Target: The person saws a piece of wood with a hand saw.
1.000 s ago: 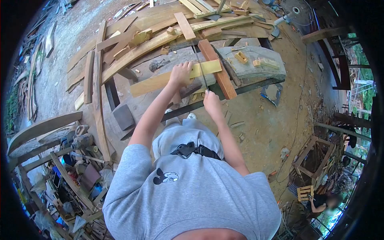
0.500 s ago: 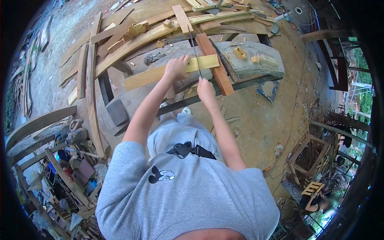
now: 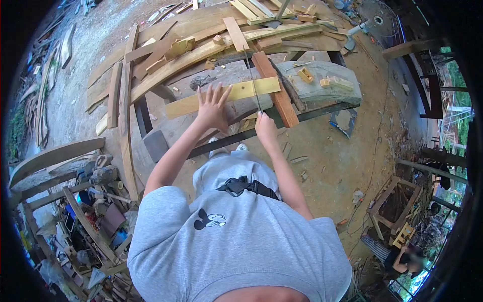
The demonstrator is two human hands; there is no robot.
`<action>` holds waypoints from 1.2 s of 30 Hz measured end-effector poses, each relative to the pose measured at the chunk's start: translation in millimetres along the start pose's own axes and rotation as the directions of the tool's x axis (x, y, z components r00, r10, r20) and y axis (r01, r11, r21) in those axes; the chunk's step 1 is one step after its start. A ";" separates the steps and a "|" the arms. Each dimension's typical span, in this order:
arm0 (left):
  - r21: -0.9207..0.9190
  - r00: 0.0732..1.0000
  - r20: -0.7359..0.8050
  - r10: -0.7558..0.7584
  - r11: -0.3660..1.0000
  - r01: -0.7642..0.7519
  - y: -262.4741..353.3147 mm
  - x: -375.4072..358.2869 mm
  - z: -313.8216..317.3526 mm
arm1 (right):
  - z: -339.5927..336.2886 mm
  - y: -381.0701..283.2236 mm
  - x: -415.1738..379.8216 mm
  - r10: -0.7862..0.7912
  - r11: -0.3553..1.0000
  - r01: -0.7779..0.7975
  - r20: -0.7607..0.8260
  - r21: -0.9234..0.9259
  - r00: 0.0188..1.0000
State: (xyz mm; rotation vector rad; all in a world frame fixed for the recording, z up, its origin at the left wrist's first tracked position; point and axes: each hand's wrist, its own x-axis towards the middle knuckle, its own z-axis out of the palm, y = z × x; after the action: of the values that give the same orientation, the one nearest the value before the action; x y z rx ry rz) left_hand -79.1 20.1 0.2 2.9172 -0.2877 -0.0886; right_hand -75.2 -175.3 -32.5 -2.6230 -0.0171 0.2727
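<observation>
Plank point(image 3: 241, 91) beneath the left hand point(image 3: 213, 111)

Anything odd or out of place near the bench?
The saw and yellow board show nothing clearly wrong. On the floor, though, wood scraps lie scattered, and a blue-edged panel has an irregular outline, possibly broken.
</observation>
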 end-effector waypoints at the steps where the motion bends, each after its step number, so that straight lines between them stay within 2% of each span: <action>1: 0.098 0.997 0.071 -0.019 0.995 0.012 -2.0 -3.2 -1.7 | 1.2 0.8 -0.8 -0.027 1.000 0.026 -0.022 -0.012 0.999; 5: 0.103 0.999 0.052 0.003 0.995 -0.008 -4.8 3.4 3.9 | 0.2 2.0 0.4 -0.023 0.999 0.024 -0.017 0.038 1.000; 6: 0.028 1.000 0.029 -0.010 1.000 0.009 -2.9 3.9 -1.2 | -1.9 1.7 0.0 -0.008 0.999 0.008 -0.010 0.038 1.000; 10: -0.038 1.000 0.010 0.022 0.999 -0.021 -9.5 4.0 -0.2 | -3.8 1.0 -0.5 -0.006 0.999 0.007 -0.011 0.039 1.000; 13: -0.005 0.998 -0.059 0.020 1.000 -0.021 -8.1 9.1 9.2 | 2.7 3.7 0.7 -0.033 0.997 0.035 -0.029 0.069 0.999; 15: -0.115 0.978 -0.204 0.034 0.992 -0.059 3.8 23.1 15.3 | 5.2 4.1 0.8 -0.018 0.997 0.020 -0.034 0.068 0.999; 18: -0.084 0.991 -0.129 0.041 0.995 -0.052 24.0 58.9 22.7 | 4.8 2.1 1.1 0.023 0.997 -0.023 -0.002 0.069 1.000; 19: -0.089 0.991 -0.127 0.039 0.995 -0.051 20.6 67.7 33.7 | 5.0 2.5 0.8 0.050 0.996 -0.052 0.029 0.071 0.998; 20: -0.012 0.987 -0.160 0.017 1.000 -0.019 18.3 75.7 45.1 | 6.0 2.8 -1.2 0.053 0.996 -0.055 0.031 0.066 0.998; 21: 0.062 0.981 -0.194 -0.002 0.998 0.014 20.3 79.3 48.0 | 7.6 5.3 -5.5 0.009 0.995 -0.008 -0.011 0.099 1.000; 23: 0.050 0.979 -0.201 0.004 0.999 0.006 19.3 81.7 53.2 | 6.6 15.3 -23.7 -0.027 0.992 0.033 -0.052 0.122 0.998; 25: 0.039 0.977 -0.212 0.004 0.999 0.005 18.4 81.9 50.0 | 1.2 26.9 -56.1 0.049 0.963 -0.066 0.070 0.263 0.996; 26: 0.034 0.978 -0.208 0.004 0.999 0.004 18.9 81.4 48.5 | -3.2 31.4 -63.4 0.047 0.965 -0.064 0.072 0.255 0.996; 28: 0.023 0.981 -0.194 0.000 1.000 0.004 19.7 80.1 48.8 | -15.6 33.0 -76.8 0.092 0.991 -0.105 0.140 0.088 0.986; 29: 0.013 0.983 -0.182 0.009 1.000 -0.007 19.2 80.5 48.1 | -17.0 30.0 -73.4 0.099 0.990 -0.113 0.147 0.086 0.984; 31: 0.005 0.985 -0.172 0.023 1.000 -0.022 17.6 80.8 47.5 | -14.9 19.0 -39.3 0.021 0.976 -0.035 0.068 0.216 0.997; 33: 0.009 0.977 -0.212 0.034 0.999 -0.032 17.4 80.9 48.0 | -4.8 5.0 0.4 -0.072 0.984 0.062 0.054 0.165 0.996; 36: 0.027 0.990 -0.141 0.022 0.999 -0.018 18.6 80.3 44.8 | 0.2 -7.0 27.3 -0.047 0.996 0.043 0.047 0.083 0.998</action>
State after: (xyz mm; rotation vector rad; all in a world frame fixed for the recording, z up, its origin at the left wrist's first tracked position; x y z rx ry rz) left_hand -7.5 -22.7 -42.8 2.9269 -0.2964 0.1250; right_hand -48.2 -167.4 -34.5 -2.5304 -0.0795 0.3151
